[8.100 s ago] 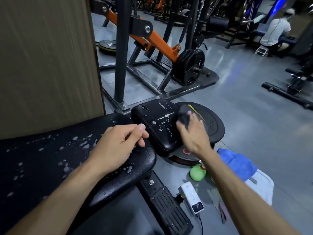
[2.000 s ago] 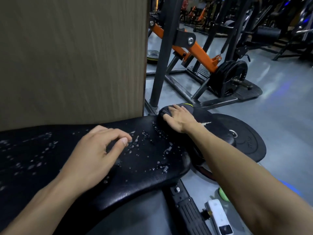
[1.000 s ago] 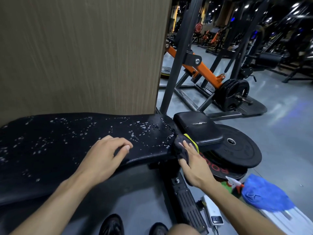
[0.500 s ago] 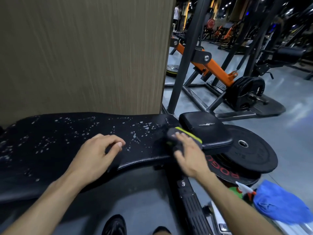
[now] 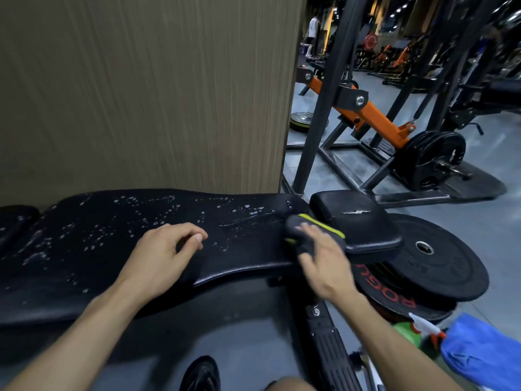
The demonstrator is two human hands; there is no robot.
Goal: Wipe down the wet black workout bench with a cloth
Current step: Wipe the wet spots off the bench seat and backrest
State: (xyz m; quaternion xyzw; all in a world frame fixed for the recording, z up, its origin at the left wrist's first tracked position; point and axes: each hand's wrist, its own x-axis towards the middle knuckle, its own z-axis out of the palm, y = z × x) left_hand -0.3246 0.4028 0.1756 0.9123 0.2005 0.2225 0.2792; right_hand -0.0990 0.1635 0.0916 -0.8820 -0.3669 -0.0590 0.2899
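Black padding, beaded with water drops, is filling the lower left of the head view: the workout bench (image 5: 112, 249) is stretching from the left edge toward the middle, in front of a wood-grain wall panel (image 5: 141, 88). Its smaller seat pad (image 5: 358, 221) is sitting just beside the long pad's right end and is looking mostly dry, with one pale scuff on top.

A dark cloth (image 5: 307, 235) with a yellow-green edge is lying on the right end of the long pad, right where it meets the seat pad. The right hand (image 5: 324, 261) is pressing down on this cloth with its fingers spread flat over it; the hand is motion-blurred, and a wet streak is showing on the pad just left of the cloth.

The left hand (image 5: 163, 258) is resting on the near edge of the long pad, well apart from the cloth, with its fingers loosely curled and nothing in its grasp. Droplets are lying thick on the pad to the left of this hand.

Stacked weight plates (image 5: 439, 266) are lying on the floor under and beside the seat pad, the lower one showing red lettering. A blue towel (image 5: 482, 354) is lying at the lower right corner, next to a spray bottle (image 5: 414, 331) with a green body. Behind, an orange and black plate-loaded machine (image 5: 380, 122) is standing on the grey floor. A dark shoe (image 5: 201, 373) is showing at the bottom edge.
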